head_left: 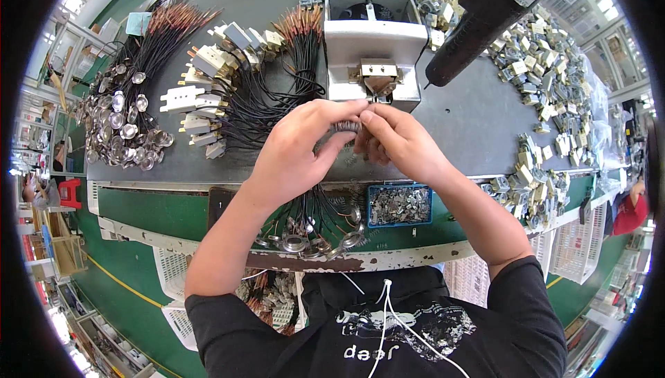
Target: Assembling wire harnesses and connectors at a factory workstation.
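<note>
A dark grey worktable (478,125) spreads across a busy workshop, its front edge giving onto a green strip (159,201) and a chipped pale ledge (405,257) before you. Bare surface runs from your right forearm to the loose connectors (547,66) heaped along the right side; on the left, wires with round metal caps (128,118) and a bundle of white connectors (208,66) crowd the tabletop. Straight ahead, a small bench machine (377,35) stands just beyond your fingertips, while a black cylindrical tool (478,25) slants above the table to its right. Both your forearms angle inward over the front edge, elbows bent. Your left hand (305,136) curls around a ribbed grey piece (345,127) just in front of the machine. Your right hand (398,136) makes a narrow pinch beside it; what lies between its fingertips cannot be told. Below, a blue tray (400,226) holds small metal parts.
</note>
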Demonstrator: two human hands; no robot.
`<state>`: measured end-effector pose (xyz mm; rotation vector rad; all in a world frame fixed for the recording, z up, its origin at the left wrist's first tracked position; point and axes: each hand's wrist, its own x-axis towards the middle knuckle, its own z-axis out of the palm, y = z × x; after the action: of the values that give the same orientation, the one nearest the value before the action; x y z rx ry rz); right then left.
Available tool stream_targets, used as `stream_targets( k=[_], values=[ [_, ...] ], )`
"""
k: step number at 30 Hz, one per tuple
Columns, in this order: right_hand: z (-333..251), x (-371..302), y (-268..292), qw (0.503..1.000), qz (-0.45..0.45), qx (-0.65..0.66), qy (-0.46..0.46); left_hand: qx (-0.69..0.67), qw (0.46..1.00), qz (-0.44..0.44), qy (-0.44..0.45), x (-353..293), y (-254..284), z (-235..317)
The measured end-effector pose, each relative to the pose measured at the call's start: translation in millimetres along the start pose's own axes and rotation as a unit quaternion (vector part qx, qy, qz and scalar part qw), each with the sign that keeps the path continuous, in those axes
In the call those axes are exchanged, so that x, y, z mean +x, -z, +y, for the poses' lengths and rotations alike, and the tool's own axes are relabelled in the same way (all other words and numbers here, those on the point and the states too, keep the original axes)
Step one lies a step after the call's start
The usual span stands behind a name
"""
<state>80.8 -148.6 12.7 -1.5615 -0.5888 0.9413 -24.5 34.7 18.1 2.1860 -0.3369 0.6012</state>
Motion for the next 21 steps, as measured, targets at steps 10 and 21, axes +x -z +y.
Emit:
stream_targets(
  k=[10,21],
  values=[
    [8.6,-10.2,-4.0,0.973,0.079,-0.127,0.175,-0.071,0.989,-0.011,0.129,-0.5,2.6,2.7],
    [-2.3,-9.7,-3.9,0.923,0.115,-0.275,0.245,-0.100,0.980,-0.008,0.172,0.2,1.2,3.6]
  ],
)
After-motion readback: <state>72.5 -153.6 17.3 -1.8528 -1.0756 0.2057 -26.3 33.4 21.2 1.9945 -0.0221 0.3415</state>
